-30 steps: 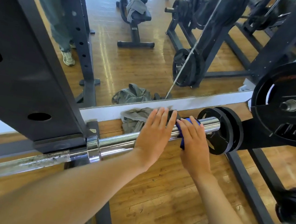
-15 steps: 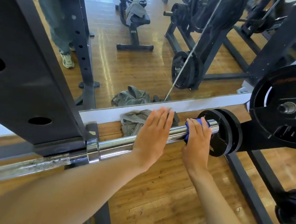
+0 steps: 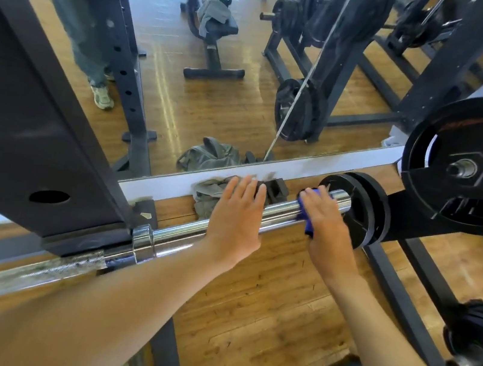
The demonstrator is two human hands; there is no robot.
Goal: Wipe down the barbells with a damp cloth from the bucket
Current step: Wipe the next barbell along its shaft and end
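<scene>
The barbell (image 3: 181, 235) lies across a dark rack (image 3: 37, 125), its chrome sleeve running up to the right toward a pair of small black plates (image 3: 362, 211) standing just beyond the sleeve's tip. A blue cloth (image 3: 308, 212) is wrapped over the sleeve close to that end, well clear of the collar near the rack. The right hand (image 3: 327, 225) covers the cloth, its fingers (image 3: 316, 199) curled over the top of the bar and gripping the cloth against the metal. The left hand (image 3: 236, 217) rests flat on the sleeve further in, fingers straight and together, pressing down and gripping nothing.

The bar looks stiff and heavy, and a polished sleeve of this kind probably spins and turns slick when wet, so the flat hand likely serves to steady it. The cloth is soft and light; it is best taken wrapped right round the bar, squeezed so it drags rather than skates. The knurled shaft at lower left appears dull and would probably catch the fabric more.

Behind the bar a mirror (image 3: 218, 84) runs along the wall above a white sill, with a grey garment (image 3: 207, 193) heaped on the wooden floor (image 3: 260, 312) beneath. A large black plate (image 3: 471, 162) hangs on a peg at the right. No bucket is in view
</scene>
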